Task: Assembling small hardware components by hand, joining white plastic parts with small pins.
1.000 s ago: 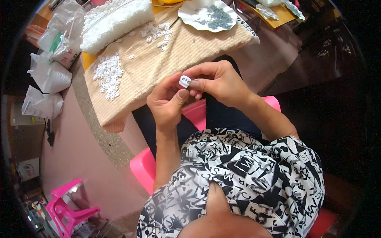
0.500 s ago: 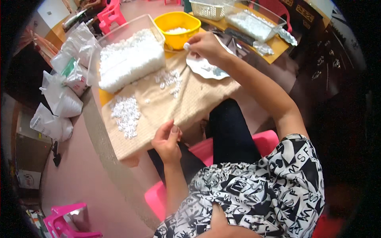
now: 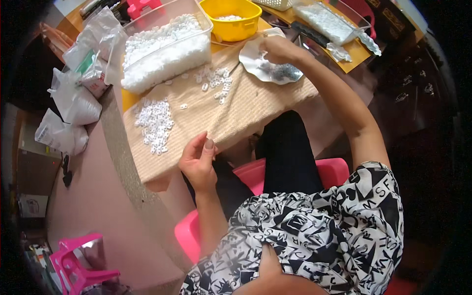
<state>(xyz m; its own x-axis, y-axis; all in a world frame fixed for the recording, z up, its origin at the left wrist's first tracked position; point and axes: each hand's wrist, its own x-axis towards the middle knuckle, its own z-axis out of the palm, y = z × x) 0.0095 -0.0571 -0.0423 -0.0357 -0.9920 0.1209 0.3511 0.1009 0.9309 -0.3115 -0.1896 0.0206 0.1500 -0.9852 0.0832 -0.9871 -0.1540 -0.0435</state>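
My right hand [image 3: 280, 49] reaches down into a white wavy-rimmed dish [image 3: 250, 68], its fingers bent together over the dish. Small silvery bits [image 3: 287, 73] lie in the dish. What the fingertips hold, if anything, is hidden. By the table's front edge, my left hand [image 3: 198, 162] is curled closed with its thumb on top; I cannot make out anything in it. Beyond it, a pile of small white plastic pieces [image 3: 154, 124] lies on the tan ribbed cloth [image 3: 196, 118]. A looser group of white pieces [image 3: 216, 81] lies nearer the dish.
A clear bin [image 3: 164, 61] heaped with white pieces stands at the table's back left, beside a yellow basin [image 3: 231, 27]. Another clear bin [image 3: 327, 24] is on the far right board. White plastic bags [image 3: 73, 96] stand on the floor at left, a pink stool [image 3: 76, 265] nearer.
My right hand, which held a small white piece up by the dish's far left rim, has moved down and right into the dish. My left hand stays curled. The view has shifted slightly.
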